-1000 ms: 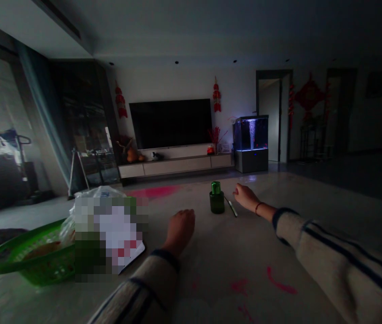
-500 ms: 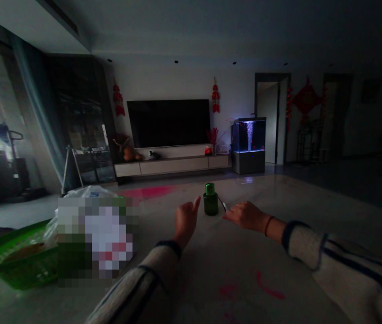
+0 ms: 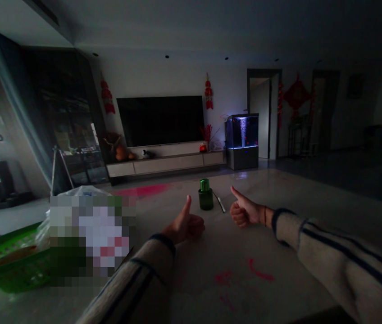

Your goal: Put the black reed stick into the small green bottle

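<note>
A small dark green bottle with a shiny green cap [image 3: 206, 198] stands upright on the table [image 3: 191, 279]. Close by its right side, a thin dark stick with a white end [image 3: 221, 205] slants down to the tabletop. My left hand [image 3: 187, 222] is in front of the bottle and to its left, fingers curled into a fist and thumb pointing up. To the right of the stick, my right hand [image 3: 245, 209] makes the same thumb-up fist, apart from both stick and bottle. Nothing shows in either hand.
On the left of the table sits a green plastic basket [image 3: 18, 274] beside a clear plastic bag [image 3: 88, 191], partly pixelated. Pink marks [image 3: 260, 272] stain the tabletop. A lit fish tank [image 3: 243, 132], a low cabinet [image 3: 169, 164] and a television [image 3: 160, 120] stand beyond.
My right hand has let go of the white-ended stick, drawn back to the right and raised its thumb. My left hand has turned, its curled fingers now facing right. The view has shifted slightly.
</note>
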Demonstrator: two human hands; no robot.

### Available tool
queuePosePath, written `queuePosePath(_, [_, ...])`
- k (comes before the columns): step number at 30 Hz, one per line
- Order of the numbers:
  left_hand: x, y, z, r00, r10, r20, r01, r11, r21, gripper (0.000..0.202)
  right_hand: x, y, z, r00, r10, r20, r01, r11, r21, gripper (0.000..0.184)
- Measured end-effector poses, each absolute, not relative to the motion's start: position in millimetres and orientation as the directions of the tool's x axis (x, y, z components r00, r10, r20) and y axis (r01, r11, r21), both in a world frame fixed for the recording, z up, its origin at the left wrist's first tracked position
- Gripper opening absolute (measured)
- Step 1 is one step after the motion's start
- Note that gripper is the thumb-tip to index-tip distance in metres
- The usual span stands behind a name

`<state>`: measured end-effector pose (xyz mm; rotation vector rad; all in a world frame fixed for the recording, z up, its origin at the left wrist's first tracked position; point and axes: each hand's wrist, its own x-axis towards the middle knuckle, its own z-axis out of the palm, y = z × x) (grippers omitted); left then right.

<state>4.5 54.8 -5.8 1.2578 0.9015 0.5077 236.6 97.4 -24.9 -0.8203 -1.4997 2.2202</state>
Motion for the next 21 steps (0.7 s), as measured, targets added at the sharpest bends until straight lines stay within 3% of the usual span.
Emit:
queuePosePath(5, [6,52,-4,0.506,0.816,-0.28,0.165,0.227,0.96,0.068,234,96,-23,-0.787,0.571,-0.234,0.015,-0.361,-0.932,0.065])
queuePosePath(9, [11,58,-9,0.359,0.923,-0.137,0.126,0.098,0.987,0.068,228,98,-20,-0.773,0.624,-0.115,-0.049,-0.24,-0.97,0.067])
queuePosePath(12, [15,65,-15,0.028,1.0,0.008,0.119,-0.011,0.993,0.051,223,104,-9,-0.608,0.794,-0.022,-0.045,-0.062,-0.997,0.063])
queuePosePath(15, [15,68,-18,-0.159,0.981,0.107,0.097,-0.093,0.991,0.034,217,115,6,-0.373,0.919,0.129,0.033,0.152,-0.988,0.05])
queuePosePath(18, [13,67,-19,-0.239,0.957,0.166,0.075,-0.153,0.985,0.027,207,127,20,-0.236,0.908,0.347,0.126,0.383,-0.915,0.037])
queuePosePath(21, [11,67,-19,-0.29,0.933,0.213,0.066,-0.202,0.977,0.025,189,143,29,-0.139,0.876,0.463,0.17,0.481,-0.86,0.037])
